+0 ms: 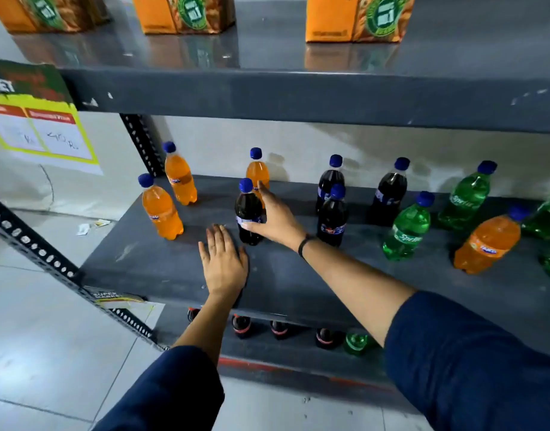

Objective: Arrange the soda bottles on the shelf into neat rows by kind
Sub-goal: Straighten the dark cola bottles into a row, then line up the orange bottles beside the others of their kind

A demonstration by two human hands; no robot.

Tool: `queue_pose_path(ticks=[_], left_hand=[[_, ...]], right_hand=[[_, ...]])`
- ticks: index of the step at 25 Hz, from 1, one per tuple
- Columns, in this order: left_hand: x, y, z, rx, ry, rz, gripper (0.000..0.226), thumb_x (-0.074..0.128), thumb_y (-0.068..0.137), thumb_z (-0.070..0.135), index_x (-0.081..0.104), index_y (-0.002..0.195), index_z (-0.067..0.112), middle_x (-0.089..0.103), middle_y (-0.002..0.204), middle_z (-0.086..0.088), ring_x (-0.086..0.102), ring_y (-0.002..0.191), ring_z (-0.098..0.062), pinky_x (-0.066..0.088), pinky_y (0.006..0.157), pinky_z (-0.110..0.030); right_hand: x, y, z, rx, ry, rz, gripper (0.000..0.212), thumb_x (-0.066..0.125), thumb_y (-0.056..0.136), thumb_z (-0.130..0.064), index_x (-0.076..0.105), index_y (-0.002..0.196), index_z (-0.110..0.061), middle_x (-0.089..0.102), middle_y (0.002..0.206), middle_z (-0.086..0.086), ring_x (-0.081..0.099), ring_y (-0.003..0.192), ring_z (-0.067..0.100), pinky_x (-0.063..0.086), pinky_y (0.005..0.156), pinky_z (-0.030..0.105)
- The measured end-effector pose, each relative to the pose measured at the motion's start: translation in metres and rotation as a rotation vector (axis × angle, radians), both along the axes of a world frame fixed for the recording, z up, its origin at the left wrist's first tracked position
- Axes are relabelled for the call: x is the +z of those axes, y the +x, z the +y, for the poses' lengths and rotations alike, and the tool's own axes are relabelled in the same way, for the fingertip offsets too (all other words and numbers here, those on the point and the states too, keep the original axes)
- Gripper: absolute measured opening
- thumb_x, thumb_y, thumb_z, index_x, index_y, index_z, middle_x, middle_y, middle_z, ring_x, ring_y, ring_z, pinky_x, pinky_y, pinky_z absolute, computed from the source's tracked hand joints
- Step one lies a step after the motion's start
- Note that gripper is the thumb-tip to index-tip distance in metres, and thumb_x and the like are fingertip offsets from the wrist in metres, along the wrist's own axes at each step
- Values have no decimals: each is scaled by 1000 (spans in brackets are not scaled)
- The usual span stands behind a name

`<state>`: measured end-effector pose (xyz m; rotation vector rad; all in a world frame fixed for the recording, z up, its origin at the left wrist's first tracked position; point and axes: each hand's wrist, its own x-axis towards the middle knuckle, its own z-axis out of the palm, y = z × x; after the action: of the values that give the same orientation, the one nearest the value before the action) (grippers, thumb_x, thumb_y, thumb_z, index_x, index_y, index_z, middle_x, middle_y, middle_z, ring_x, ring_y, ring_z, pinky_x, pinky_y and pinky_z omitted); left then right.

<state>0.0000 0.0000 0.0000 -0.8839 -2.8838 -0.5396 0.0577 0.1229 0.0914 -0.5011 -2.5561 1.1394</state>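
Blue-capped soda bottles stand scattered on the grey middle shelf [161,269]. Two orange bottles [163,211] [179,178] stand at the left, and a third orange one [257,171] at the back centre. My right hand [275,217] wraps a dark cola bottle [248,217], thumb across its label and fingers behind it. My left hand [223,262] lies flat, palm down, on the shelf just in front of that bottle. To the right stand three more cola bottles [332,217] [329,181] [388,191], green bottles [407,231] [465,199] and an orange one [488,244].
Orange cartons [186,14] stand on the upper shelf, whose front beam [298,94] hangs over the bottles. A perforated steel upright [34,247] runs diagonally at the left. Cola bottles [242,326] and a green one [356,343] sit on the shelf below. A price sign [37,129] hangs at the left.
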Motion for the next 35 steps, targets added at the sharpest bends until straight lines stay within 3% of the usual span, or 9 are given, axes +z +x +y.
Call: queue_pose_path(ticks=[5,9,12,19,25,28,31,33,35], left_hand=[[-4,-4,0,12,-39,-9,66,21,90,36,11,146,3,13,158,-15,4,147,-26,3,118,-48],[-5,-7,-1,5,-90,-5,64,31,94,33,10,146,3,13,158,-15,4,147,-26,2,118,-49],[-6,-8,-2,-13,-112,-19,62,28,95,33,11,146,2,12,158,-14,4,147,-26,0,118,-50],[-7,-10,-1,-12,-130,-33,61,26,95,34,16,145,1,16,157,-15,5,146,-27,0,118,-51],[-11,-10,1,-2,-145,-35,60,27,96,34,19,144,1,17,157,-16,8,146,-28,1,118,-51],[-10,-10,1,-6,-151,-40,59,26,96,34,19,144,1,17,157,-16,8,146,-28,1,118,-51],[-8,-9,1,-4,-142,-50,59,28,96,35,21,144,2,17,157,-16,9,146,-29,2,118,-51],[-7,-9,1,-6,-137,-49,59,28,96,35,21,144,2,17,157,-16,9,146,-29,2,118,-51],[-6,-8,1,-5,-132,-52,59,29,96,34,21,144,2,17,157,-16,9,146,-28,2,118,-51]], right_hand=[[-9,-3,-6,-102,-87,127,56,77,73,-20,50,122,-16,64,119,8,59,109,24,40,82,18],[-11,50,-12,-223,-56,210,58,82,64,-25,56,116,-19,70,107,3,64,99,16,52,88,27],[-9,118,-10,-416,-40,248,52,83,64,-29,60,110,-24,67,95,-10,61,90,-1,45,78,5],[-12,199,29,-728,70,171,61,81,67,-27,56,121,-16,68,115,9,63,106,25,49,88,34],[-31,218,33,-695,20,332,72,77,70,-40,46,131,-19,57,129,3,52,119,15,41,97,22],[-37,242,56,-983,74,615,65,70,80,-31,38,135,-15,45,133,6,47,121,24,42,103,37],[-43,266,111,-1170,13,522,85,74,77,-21,22,143,-8,32,146,20,29,137,34,27,114,46],[-49,277,137,-1108,-76,394,85,76,74,-13,25,142,-9,40,143,22,37,132,33,31,109,42],[-55,288,145,-1087,-108,385,71,77,72,-10,40,133,-11,58,125,19,56,109,24,44,101,44]])
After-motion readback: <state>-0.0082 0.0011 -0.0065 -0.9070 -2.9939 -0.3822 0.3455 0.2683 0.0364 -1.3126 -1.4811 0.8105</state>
